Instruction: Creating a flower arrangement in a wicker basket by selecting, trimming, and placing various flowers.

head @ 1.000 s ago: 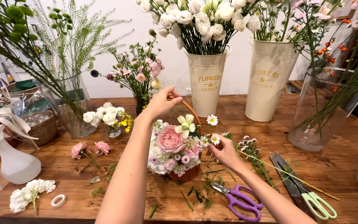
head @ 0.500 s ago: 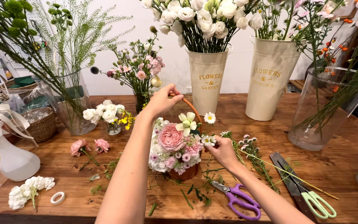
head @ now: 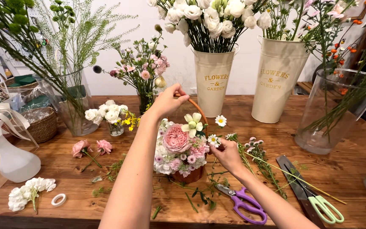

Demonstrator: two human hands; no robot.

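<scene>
Item: small brown woven basket with an arched orange-brown handle, filled with a large pink garden rose, small pink and white blooms and a pale green-white orchid-like flower. It stands near the middle of the wooden table, in front of us.

Left hand: grip clenched around the top of the handle. Compared with a second ago it sits at much the same spot on the arch, so we read the basket as being held steady.

Right hand: fingertips pinching a small white daisy with a yellow centre at the right edge of the arrangement. Over the last second this hand has crept inward and slightly upward, and the daisy now touches the other blooms. We judge the stem to be going in at the right flank.

Nearby, right: a second white daisy just behind the basket; loose green stems with tiny pink buds; purple-handled scissors just below the right wrist; green-handled shears farther out.

Nearby, left: two cut pink roses, a roll of white tape, a white flower cluster, a white spray bottle.

Behind: two tall cream metal buckets holding white flowers, and clear glass vases of greenery.
</scene>
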